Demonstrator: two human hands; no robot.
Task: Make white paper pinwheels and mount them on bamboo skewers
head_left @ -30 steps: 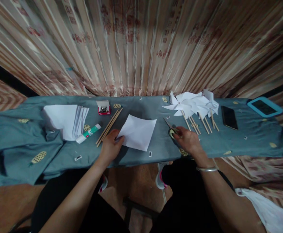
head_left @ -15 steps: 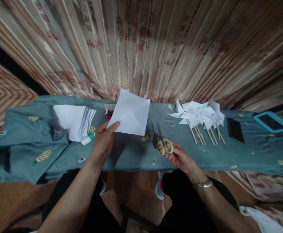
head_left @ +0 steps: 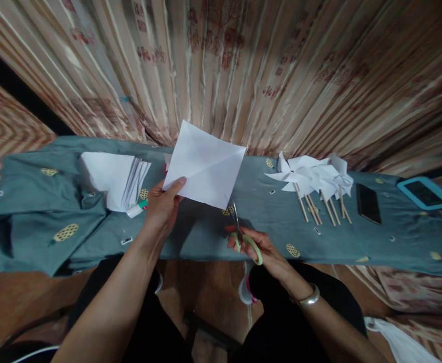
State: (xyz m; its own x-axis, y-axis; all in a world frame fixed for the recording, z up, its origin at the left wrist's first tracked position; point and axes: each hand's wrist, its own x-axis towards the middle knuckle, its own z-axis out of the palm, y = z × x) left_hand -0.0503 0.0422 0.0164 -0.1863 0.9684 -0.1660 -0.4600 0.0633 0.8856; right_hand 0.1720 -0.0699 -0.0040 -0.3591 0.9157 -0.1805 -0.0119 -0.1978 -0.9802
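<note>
From the head camera, the left hand (head_left: 163,204) is pinching the near left corner of a square sheet of white paper (head_left: 205,165), thumb on the facing side, and holding it up above the middle of the table (head_left: 213,234), tilted like a diamond. The sheet is showing faint fold creases running across it from corner to corner, and its edges are looking clean and uncut. The right hand (head_left: 261,249) is gripping a pair of scissors (head_left: 242,233) by their pale green handles, fingers closed through the loops, with the blades pointing up and far toward the sheet's near right corner; whether the tips are touching the paper is unclear. To the left, a stack of white paper (head_left: 113,177) is lying on the blue-grey cloth, with a glue stick (head_left: 136,208) just beside its near edge. To the right, finished paper pinwheels (head_left: 312,174) on wooden sticks are lying together, and further right a dark phone (head_left: 368,202) is resting flat.
</note>
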